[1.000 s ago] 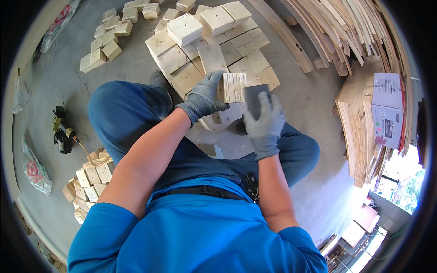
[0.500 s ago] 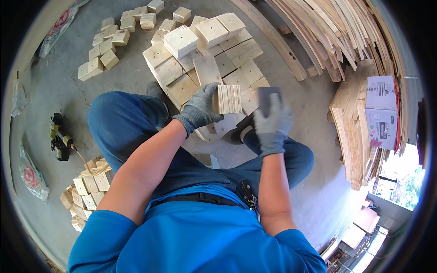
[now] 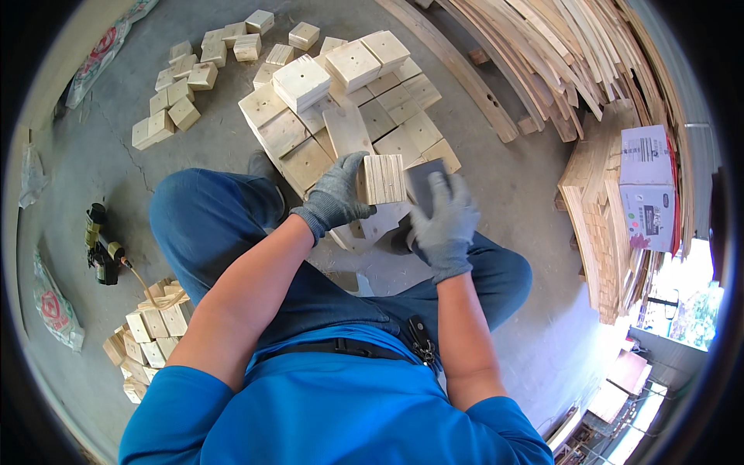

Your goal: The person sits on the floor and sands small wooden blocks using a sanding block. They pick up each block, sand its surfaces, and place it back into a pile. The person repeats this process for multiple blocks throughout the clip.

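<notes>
We see the left hand [image 3: 338,194] gripping a wooden block [image 3: 384,179], partly hidden by that grip, near the close edge of a low wooden stack [image 3: 306,164], the right hand [image 3: 446,219] holding and partly covering a dark pad [image 3: 421,183] just beside it, and a pale carton [image 3: 646,182] with printing too small to read.

I see a pale wooden block [image 3: 384,179] held up, striped face showing; just right, a flat dark-grey pad [image 3: 423,184], tilted.
</notes>
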### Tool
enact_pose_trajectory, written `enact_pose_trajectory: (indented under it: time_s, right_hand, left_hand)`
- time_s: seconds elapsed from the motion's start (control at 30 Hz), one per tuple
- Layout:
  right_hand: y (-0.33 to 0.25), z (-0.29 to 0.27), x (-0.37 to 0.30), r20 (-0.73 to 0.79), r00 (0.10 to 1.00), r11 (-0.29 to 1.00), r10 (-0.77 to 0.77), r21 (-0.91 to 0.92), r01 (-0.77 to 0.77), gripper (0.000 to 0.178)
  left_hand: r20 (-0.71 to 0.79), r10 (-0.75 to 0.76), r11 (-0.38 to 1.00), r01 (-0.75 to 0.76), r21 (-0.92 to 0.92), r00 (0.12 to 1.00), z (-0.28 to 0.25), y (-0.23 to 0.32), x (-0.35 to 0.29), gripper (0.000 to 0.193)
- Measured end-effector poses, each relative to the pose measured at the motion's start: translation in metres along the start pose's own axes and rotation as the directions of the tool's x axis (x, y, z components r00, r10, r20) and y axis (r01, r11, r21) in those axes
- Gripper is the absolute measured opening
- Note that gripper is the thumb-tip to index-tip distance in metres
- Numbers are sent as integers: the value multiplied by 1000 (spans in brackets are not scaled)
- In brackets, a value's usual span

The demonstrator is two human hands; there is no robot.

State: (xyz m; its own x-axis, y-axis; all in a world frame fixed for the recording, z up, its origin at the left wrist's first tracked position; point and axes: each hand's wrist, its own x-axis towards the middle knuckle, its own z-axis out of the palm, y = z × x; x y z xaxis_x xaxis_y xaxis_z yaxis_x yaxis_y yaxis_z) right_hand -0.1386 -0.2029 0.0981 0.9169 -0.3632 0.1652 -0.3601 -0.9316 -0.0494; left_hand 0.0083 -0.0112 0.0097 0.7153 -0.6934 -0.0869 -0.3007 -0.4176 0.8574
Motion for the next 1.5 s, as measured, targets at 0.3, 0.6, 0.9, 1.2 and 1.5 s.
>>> enact_pose_trajectory:
  time_s: [0.3, 0.6, 0.9, 1.2, 1.5]
  right_hand:
    - [24, -12, 1, -85, 995, 981, 49, 190, -32, 74]
    - [7, -9, 17, -35, 987, 987, 157, -13, -157, 76]
    - [12, -14, 4, -54, 998, 979, 32, 202, -21, 76]
    - [-31, 5, -21, -30, 996, 933, -89, 348, 94, 71]
    - [-13, -5, 90, 50, 981, 960, 190, 200, -196, 72]
  left_hand:
    - [-7, -4, 1000, 4, -11, 1000, 4, -5, 2, 110]
    - [-13, 8, 1000, -8, 5, 1000, 2, -6, 1, 109]
    - [-13, 4, 999, -5, -54, 1000, 5, -4, 1, 114]
    - [-44, 39, 999, -40, -22, 998, 6, 6, -3, 109]
    - [-68, 4, 1000, -4, -1, 998, 13, -3, 0, 104]
